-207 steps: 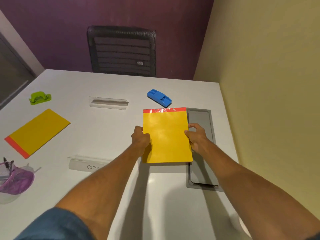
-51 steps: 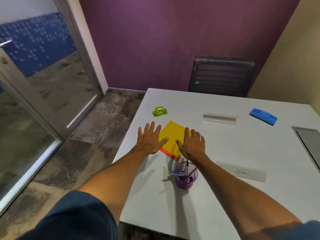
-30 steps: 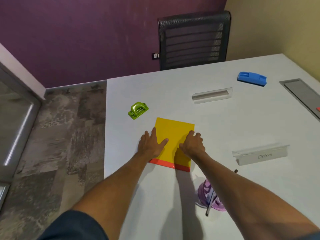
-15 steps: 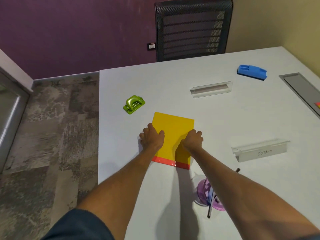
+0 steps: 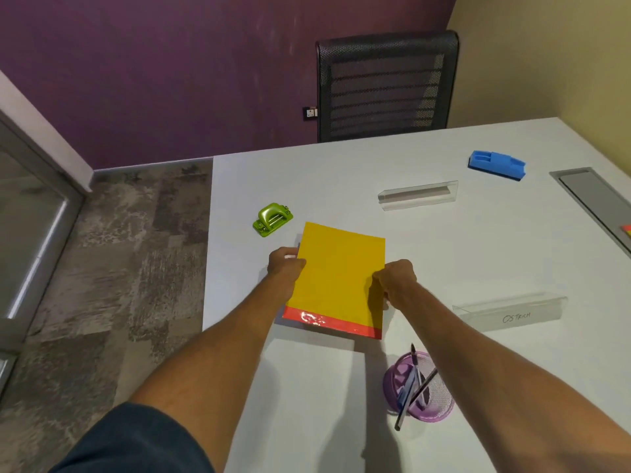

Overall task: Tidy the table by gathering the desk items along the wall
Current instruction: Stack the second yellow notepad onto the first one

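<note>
A yellow notepad (image 5: 338,278) with a red strip along its near edge is held just above the white table (image 5: 444,254), casting a shadow beneath. My left hand (image 5: 285,264) grips its left edge and my right hand (image 5: 397,279) grips its right edge. A green hole punch (image 5: 272,219) lies just beyond it to the left. A purple mesh pen cup (image 5: 421,387) with pens stands near my right forearm. Two clear name stands (image 5: 418,195) (image 5: 510,312) and a blue eraser-like block (image 5: 496,164) lie to the right.
A grey cable hatch (image 5: 597,199) runs along the table's right side by the yellow wall, with a sliver of another notepad (image 5: 626,230) at the frame edge. A black mesh chair (image 5: 386,87) stands at the far end. The table's left edge drops to carpet.
Both hands slid from on top of the notepad to its side edges and closed on it. The pad has come up off the table. The view has shifted slightly.
</note>
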Demonstrator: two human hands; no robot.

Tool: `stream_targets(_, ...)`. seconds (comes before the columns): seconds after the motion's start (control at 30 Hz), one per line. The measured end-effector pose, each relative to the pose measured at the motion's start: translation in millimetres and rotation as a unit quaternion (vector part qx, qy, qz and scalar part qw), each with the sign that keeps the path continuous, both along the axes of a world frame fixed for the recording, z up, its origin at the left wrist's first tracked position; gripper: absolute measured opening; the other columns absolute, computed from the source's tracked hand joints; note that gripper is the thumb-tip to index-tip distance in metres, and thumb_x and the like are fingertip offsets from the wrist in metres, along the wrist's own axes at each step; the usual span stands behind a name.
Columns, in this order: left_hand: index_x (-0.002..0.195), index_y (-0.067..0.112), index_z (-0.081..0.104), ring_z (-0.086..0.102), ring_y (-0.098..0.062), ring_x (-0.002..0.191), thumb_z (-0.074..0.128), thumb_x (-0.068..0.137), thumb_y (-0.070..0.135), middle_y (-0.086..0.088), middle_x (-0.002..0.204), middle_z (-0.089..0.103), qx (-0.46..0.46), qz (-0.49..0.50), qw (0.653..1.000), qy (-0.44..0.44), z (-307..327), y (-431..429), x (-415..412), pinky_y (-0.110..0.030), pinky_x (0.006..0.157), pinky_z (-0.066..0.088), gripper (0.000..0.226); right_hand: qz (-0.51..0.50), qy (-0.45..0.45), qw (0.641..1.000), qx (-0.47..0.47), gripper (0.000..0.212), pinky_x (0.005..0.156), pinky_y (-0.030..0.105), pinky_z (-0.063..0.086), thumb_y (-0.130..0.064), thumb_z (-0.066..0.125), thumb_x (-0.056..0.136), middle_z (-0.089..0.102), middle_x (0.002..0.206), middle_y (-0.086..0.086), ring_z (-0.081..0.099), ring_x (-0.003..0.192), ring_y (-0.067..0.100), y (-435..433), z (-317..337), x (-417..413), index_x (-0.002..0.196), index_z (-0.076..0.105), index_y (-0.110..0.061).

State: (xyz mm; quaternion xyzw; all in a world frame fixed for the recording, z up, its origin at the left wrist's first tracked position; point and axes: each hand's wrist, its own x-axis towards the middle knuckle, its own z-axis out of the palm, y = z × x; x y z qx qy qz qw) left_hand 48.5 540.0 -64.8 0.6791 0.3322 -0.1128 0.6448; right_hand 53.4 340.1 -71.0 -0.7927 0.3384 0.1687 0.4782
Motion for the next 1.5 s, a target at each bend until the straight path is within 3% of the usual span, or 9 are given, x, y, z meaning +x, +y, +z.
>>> stream_targets(0.1,0.106,0.016,0.056,0.057,-0.029,0.082,0.057,0.088,-0.008,-0.023,0.106,0.063,-0.017,0.007,0.999,-0.050,35.8,-5.9,0.0,-0.045,0.077,0.051,0.030,-0.017,-0.060,0.997,0.036,0.021,0.089,0.047,0.055,0.002,0.066,0.083,0.060,0.105,0.020,0.062,0.097,0.033,-7.2,27.3,4.0,0.092,0.051,-0.011)
stream_targets(0.2,0.105,0.017,0.053,0.054,-0.022,0.071,0.056,0.090,-0.008,-0.015,0.093,0.059,-0.018,0.002,0.995,-0.100,71.5,-13.6,-4.2,-0.034,0.066,0.046,0.029,-0.028,-0.116,0.990,0.076,0.027,0.081,0.044,0.055,0.001,0.067,0.084,0.063,0.110,0.022,0.063,0.089,0.030,-18.7,61.9,6.7,0.100,0.051,-0.014)
stream_targets(0.3,0.106,0.015,0.054,0.049,-0.025,0.077,0.056,0.090,-0.008,-0.016,0.092,0.055,-0.006,-0.007,0.990,-0.142,107.7,-23.7,-11.2,-0.037,0.069,0.043,0.028,-0.004,-0.150,0.984,0.094,0.027,0.079,0.044,0.056,0.002,0.066,0.083,0.064,0.110,0.024,0.064,0.087,0.030,-33.9,99.9,8.4,0.102,0.053,-0.012)
stream_targets(0.5,0.103,0.019,0.053,0.055,-0.030,0.079,0.053,0.093,-0.004,-0.021,0.096,0.062,0.062,-0.025,0.981,-0.180,180.4,-56.9,-31.6,-0.038,0.069,0.049,0.024,0.124,-0.249,0.961,-0.014,0.026,0.064,0.032,0.049,-0.002,0.064,0.087,0.059,0.115,0.025,0.056,0.080,0.023,-67.1,167.1,1.9,0.110,0.052,-0.003)
stream_targets(0.63,0.109,0.013,0.057,0.058,-0.023,0.079,0.052,0.093,-0.004,-0.013,0.097,0.063,0.182,-0.057,0.962,-0.197,220.7,-83.9,-47.7,-0.026,0.061,0.049,0.023,0.217,-0.304,0.921,-0.108,0.043,0.098,0.042,0.049,-0.012,0.066,0.090,0.054,0.129,0.020,0.055,0.116,0.032,-83.9,211.4,-6.7,0.128,0.047,-0.003)
stream_targets(0.7,0.112,0.010,0.058,0.057,-0.021,0.078,0.052,0.095,-0.002,-0.014,0.093,0.062,0.236,-0.077,0.948,-0.198,235.9,-97.4,-58.3,-0.026,0.062,0.048,0.022,0.257,-0.337,0.897,-0.127,0.048,0.103,0.040,0.044,-0.013,0.066,0.090,0.051,0.136,0.017,0.052,0.123,0.031,-90.9,227.2,-14.9,0.132,0.045,-0.006)
stream_targets(0.93,0.116,0.013,0.059,0.061,-0.028,0.095,0.050,0.096,0.003,-0.017,0.111,0.062,0.394,-0.209,0.873,-0.196,277.6,-141.5,-95.3,-0.038,0.080,0.053,0.024,0.435,-0.416,0.771,-0.208,0.048,0.106,0.040,0.041,-0.023,0.061,0.093,0.046,0.144,0.006,0.043,0.131,0.024,-106.8,257.5,-46.0,0.138,0.047,-0.019)
stream_targets(1.2,0.117,0.012,0.060,0.061,-0.028,0.106,0.056,0.094,0.005,-0.016,0.118,0.061,0.431,-0.241,0.847,-0.197,293.1,-164.3,-123.6,-0.040,0.091,0.055,0.024,0.474,-0.416,0.706,-0.322,0.024,0.088,0.031,0.048,-0.026,0.059,0.094,0.065,0.117,0.006,0.058,0.104,0.021,-109.4,276.3,-71.0,0.117,0.063,-0.020)
stream_targets(1.5,0.112,0.009,0.062,0.061,-0.026,0.105,0.057,0.094,0.007,-0.015,0.117,0.063,0.438,-0.272,0.827,-0.225,296.1,-144.9,-168.6,-0.037,0.092,0.052,0.019,0.467,-0.411,0.729,-0.285,0.017,0.087,0.037,0.054,-0.015,0.051,0.098,0.065,0.121,0.007,0.063,0.106,0.023,-113.5,291.2,-115.4,0.110,0.062,-0.019)
